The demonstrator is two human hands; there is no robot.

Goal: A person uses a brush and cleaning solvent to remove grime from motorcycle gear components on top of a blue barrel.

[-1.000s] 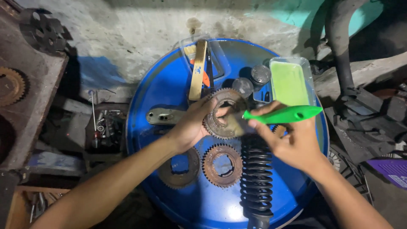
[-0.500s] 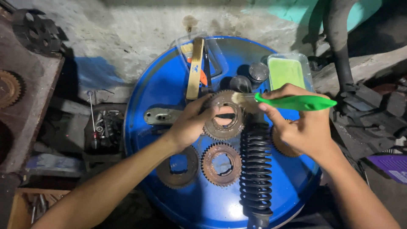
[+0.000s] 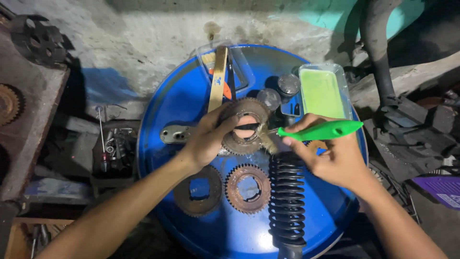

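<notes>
My left hand [image 3: 207, 139] grips a rusty toothed ring plate [image 3: 244, 125] and holds it tilted above the blue drum lid [image 3: 182, 100]. My right hand [image 3: 330, 156] holds a green-handled brush [image 3: 320, 130], with its bristle end against the plate's right edge. Two more rusty toothed ring plates [image 3: 247, 188] [image 3: 198, 191] lie flat on the lid below my left hand. A black coil spring shock absorber [image 3: 287, 201] lies lengthwise on the lid under my right hand.
A clear tray of green liquid [image 3: 322, 92] sits at the lid's upper right, with two round metal caps [image 3: 279, 91] beside it. A wooden-handled tool in a clear tray [image 3: 219, 76] lies at the top. A metal bracket [image 3: 175, 134] rests left. Gears [image 3: 9, 103] and tools [image 3: 108, 148] lie off to the left.
My right hand has drawn the brush down and left along the plate's edge. My left hand keeps the plate in about the same place.
</notes>
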